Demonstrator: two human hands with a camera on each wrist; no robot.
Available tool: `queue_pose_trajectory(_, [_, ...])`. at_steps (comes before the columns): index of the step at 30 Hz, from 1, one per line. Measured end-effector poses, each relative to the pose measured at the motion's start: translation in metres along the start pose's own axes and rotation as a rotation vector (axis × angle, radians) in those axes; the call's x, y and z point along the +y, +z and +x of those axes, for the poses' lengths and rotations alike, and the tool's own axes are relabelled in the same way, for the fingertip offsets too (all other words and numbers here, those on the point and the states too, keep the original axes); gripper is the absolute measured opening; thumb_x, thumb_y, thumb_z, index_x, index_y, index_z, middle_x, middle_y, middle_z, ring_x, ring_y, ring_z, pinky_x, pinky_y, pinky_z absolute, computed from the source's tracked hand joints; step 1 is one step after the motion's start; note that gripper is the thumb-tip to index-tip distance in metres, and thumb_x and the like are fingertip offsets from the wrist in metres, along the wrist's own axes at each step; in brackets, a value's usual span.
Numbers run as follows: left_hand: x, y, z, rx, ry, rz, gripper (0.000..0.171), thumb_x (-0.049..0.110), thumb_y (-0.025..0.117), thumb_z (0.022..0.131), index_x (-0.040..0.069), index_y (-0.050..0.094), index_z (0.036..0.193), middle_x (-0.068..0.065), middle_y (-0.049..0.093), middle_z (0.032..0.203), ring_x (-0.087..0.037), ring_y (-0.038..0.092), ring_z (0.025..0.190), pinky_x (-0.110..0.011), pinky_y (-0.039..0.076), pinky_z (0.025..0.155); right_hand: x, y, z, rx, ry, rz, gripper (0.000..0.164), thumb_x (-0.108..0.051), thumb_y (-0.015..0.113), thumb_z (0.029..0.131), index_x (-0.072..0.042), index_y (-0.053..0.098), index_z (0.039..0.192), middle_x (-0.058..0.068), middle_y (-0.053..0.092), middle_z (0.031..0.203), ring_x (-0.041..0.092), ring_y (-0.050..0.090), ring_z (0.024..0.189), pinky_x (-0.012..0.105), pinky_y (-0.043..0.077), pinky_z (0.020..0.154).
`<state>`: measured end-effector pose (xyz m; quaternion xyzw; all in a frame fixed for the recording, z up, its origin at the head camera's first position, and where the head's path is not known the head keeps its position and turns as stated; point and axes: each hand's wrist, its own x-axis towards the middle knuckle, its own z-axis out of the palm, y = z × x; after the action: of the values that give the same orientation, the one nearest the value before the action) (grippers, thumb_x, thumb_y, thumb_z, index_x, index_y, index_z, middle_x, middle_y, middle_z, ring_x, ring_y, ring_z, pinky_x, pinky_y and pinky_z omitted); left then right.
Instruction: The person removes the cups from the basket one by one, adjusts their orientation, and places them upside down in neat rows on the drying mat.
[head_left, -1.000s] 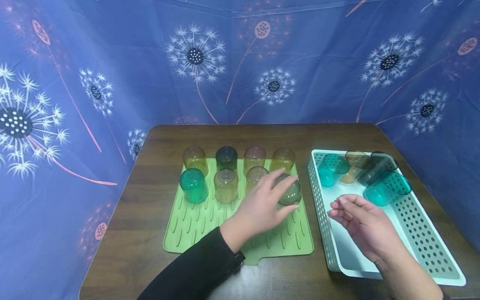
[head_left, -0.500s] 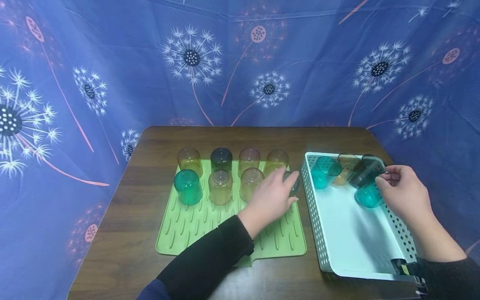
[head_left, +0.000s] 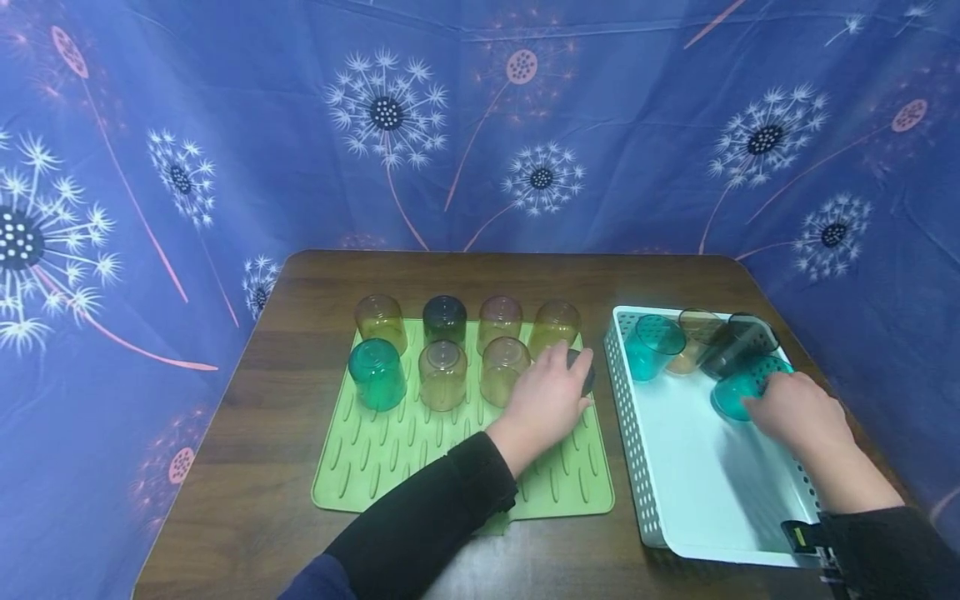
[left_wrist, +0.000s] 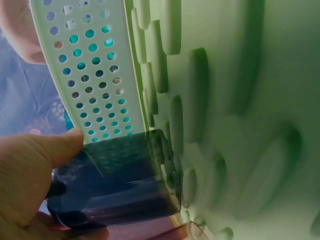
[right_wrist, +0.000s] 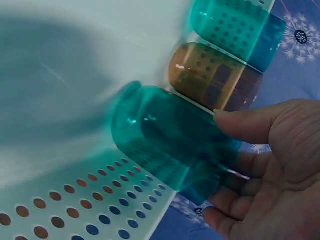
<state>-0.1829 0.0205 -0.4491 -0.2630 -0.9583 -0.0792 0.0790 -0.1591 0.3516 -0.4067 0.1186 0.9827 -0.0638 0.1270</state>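
Observation:
At the right end of the mat's front row, my left hand holds a dark smoky drinking glass upside down. Its thumb and fingers wrap the base end, and the rim is right at the green ridged mat. My right hand is inside the pale plastic basket, gripping a teal glass near its rim. In the right wrist view the thumb lies on one side of this leaning glass and the fingers on the other. The head view hides part of both glasses behind the hands.
Upside-down glasses stand in two rows on the mat, among them a green one and a dark one. Along the basket's far end lean another teal glass, an amber one and a smoky one.
My right hand has moved from above the basket's middle, fingers holding nothing, to the right and onto the teal glass. The left hand has stayed at the dark glass. The head view has shifted slightly.

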Motion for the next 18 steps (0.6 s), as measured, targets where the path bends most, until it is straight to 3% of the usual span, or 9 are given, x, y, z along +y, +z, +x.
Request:
queue_pose_trajectory(4, [0.001,0.0,-0.002,-0.008,-0.005,0.031,0.073,0.052,0.066,0.094,0.02,0.039,0.154,-0.015,0.047,0.15,-0.028,0.054,0.134,-0.035,0.059,0.094,0.003,0.008,0.004,0.019,-0.03,-0.04,0.053,-0.022,0.064,0.092,0.022,0.052,0.12,0.039,0.058,0.104,0.053,0.055,0.093,0.058,0.045,0.068])
queue_pose_trajectory(7, [0.002,-0.001,-0.003,-0.004,0.008,0.065,0.077,0.053,0.065,0.094,0.016,0.038,0.155,-0.015,0.045,0.153,-0.029,0.049,0.141,-0.037,0.052,0.108,0.004,0.011,0.005,0.033,-0.036,-0.058,0.05,-0.021,0.062,0.093,0.021,0.054,0.118,0.039,0.06,0.103,0.054,0.057,0.091,0.059,0.047,0.068])
queue_pose_trajectory(10, [0.002,-0.002,-0.004,0.008,0.03,0.104,0.079,0.054,0.065,0.094,0.011,0.039,0.155,-0.012,0.044,0.155,-0.03,0.044,0.145,-0.04,0.042,0.118,0.002,0.012,0.003,0.018,-0.009,-0.037,0.054,-0.022,0.059,0.095,0.022,0.049,0.125,0.043,0.056,0.112,0.059,0.055,0.097,0.062,0.048,0.073])
queue_pose_trajectory(14, [0.001,-0.005,-0.006,0.022,0.047,0.136,0.079,0.055,0.063,0.094,0.008,0.04,0.153,-0.009,0.046,0.155,-0.028,0.044,0.145,-0.041,0.039,0.12,0.0,0.007,-0.004,0.031,0.008,0.016,0.058,-0.021,0.055,0.097,0.025,0.043,0.131,0.046,0.048,0.119,0.058,0.052,0.102,0.061,0.049,0.075])
queue_pose_trajectory(18, [0.0,-0.008,-0.008,0.031,0.053,0.14,0.076,0.055,0.061,0.095,0.008,0.042,0.152,-0.008,0.046,0.155,-0.027,0.044,0.145,-0.041,0.039,0.12,-0.008,-0.008,-0.019,0.111,-0.018,0.029,0.058,-0.02,0.053,0.099,0.026,0.041,0.132,0.045,0.045,0.118,0.058,0.049,0.103,0.064,0.048,0.077])
